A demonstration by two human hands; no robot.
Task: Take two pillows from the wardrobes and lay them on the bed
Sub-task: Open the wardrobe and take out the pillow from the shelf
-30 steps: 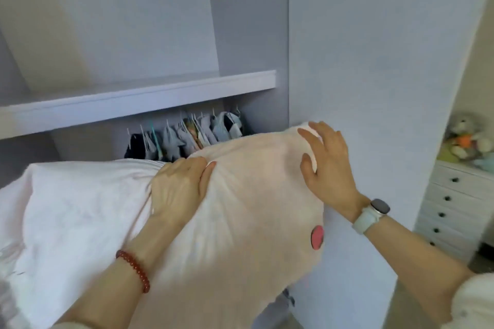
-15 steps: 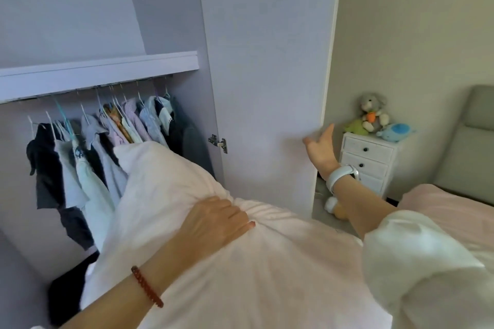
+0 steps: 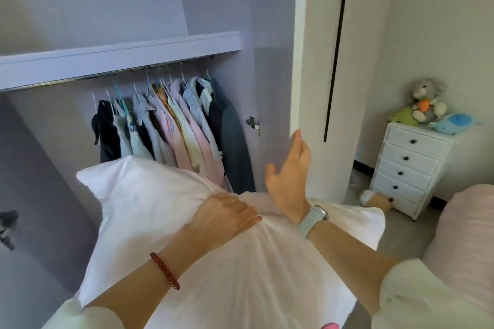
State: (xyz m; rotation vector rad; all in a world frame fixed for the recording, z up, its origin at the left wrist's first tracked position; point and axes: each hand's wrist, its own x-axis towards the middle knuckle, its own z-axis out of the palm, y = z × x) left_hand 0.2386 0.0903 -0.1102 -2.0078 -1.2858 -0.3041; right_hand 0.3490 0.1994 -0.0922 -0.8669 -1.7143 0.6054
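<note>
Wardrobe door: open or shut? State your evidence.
Open: the wardrobe door stands swung out, with hanging clothes and hinge exposed.

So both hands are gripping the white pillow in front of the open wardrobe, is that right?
Not quite. In the head view only the left hand grips the soft white pillow; the right hand is open and raised off it, near the white wardrobe door.

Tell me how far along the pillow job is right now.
Done: one pillow is out of the wardrobe, pinned under the left hand. In hand: the right hand is open at the edge of the wardrobe door, with no grip on anything. Left: laying this pillow on the bed. Whether the pink shape at far right is a second pillow, I can't tell.
</note>
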